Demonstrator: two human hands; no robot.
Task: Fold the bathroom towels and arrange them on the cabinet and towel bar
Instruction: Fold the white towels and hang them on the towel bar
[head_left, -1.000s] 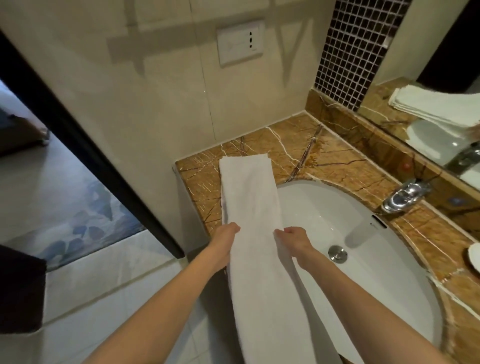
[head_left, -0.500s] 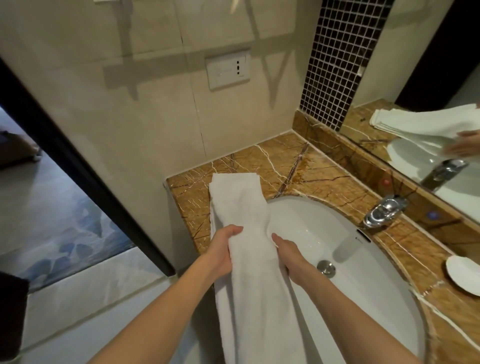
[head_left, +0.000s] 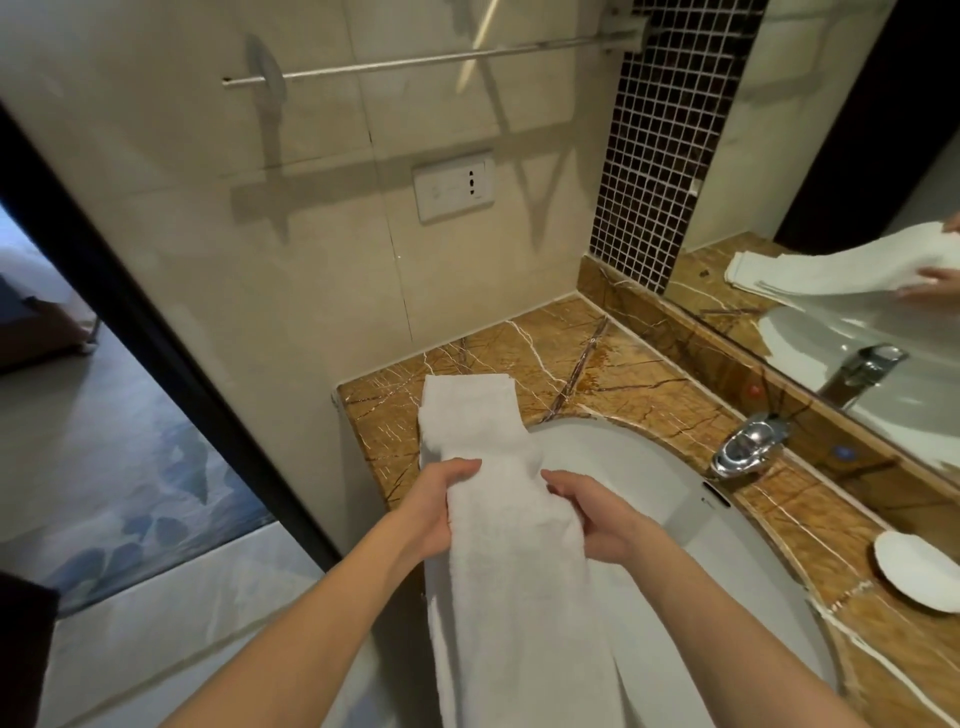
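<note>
towel (head_left: 483, 467) lies on counter (head_left: 649, 384) left of sink (head_left: 675, 519); faucet (head_left: 748, 447) right.

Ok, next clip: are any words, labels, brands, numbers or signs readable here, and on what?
No legible text anywhere in this frame.
On the wall socket plate: only slots and faint marks, no readable lettering.
On the basin: a tiny dark mark by the overflow slot, too small to read.
On the backsplash: a blue dot and a red dot, no characters.
On the towel: plain white, no label in view.
</note>
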